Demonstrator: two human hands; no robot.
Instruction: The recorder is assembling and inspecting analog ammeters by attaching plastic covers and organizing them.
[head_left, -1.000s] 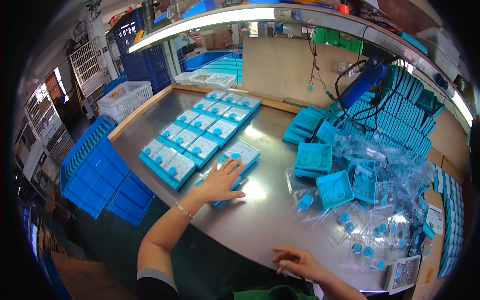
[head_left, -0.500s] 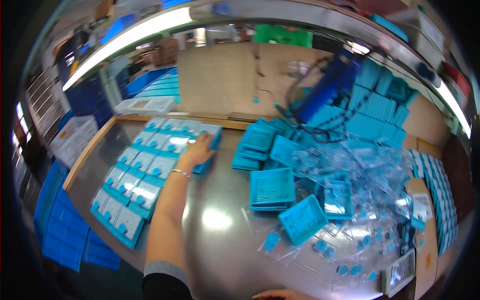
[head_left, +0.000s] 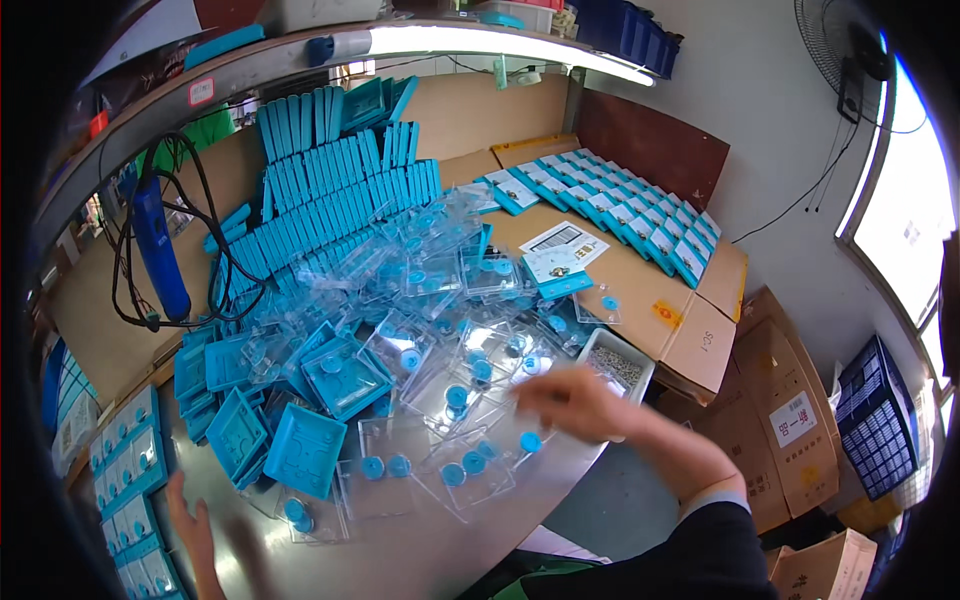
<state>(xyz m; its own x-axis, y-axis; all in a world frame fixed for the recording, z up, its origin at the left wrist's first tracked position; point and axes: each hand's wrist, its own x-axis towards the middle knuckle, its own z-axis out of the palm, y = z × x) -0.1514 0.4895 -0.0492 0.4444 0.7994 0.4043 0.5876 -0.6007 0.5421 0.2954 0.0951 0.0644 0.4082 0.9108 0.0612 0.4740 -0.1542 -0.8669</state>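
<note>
Left hand (head_left: 190, 522) is open at the lower left, fingers apart with nothing visible in them, just beside the columns of white-faced blue boxes (head_left: 132, 478) at the edge of the metal table (head_left: 310, 570). Right hand (head_left: 572, 402) is over the near side of the heap of clear covers (head_left: 432, 340), its fingers bent and blurred; I cannot tell whether they grip a cover or touch any.

Nearest on the metal, several clear covers lie flat and overlapping, with round blue knobs (head_left: 457, 396) on them, some in groups of 2. Left of these, 2 blue trays (head_left: 305, 450) lean side by side, open side up. Close to the right hand is a pale box (head_left: 645, 380) of small metal parts.

Farther back, the covers pile up loosely against a tall stack of blue trays (head_left: 345, 180). To the right, a cardboard sheet (head_left: 690, 345) bears 1 separate white-faced box (head_left: 556, 268) touching a printed paper (head_left: 568, 236), with slanting rows of similar boxes (head_left: 630, 208) behind. A blue cylindrical tool (head_left: 160, 255) hangs at left among black cables. A lit tube (head_left: 500, 42) spans the top, and a fan (head_left: 845, 50) is mounted on the far wall.
</note>
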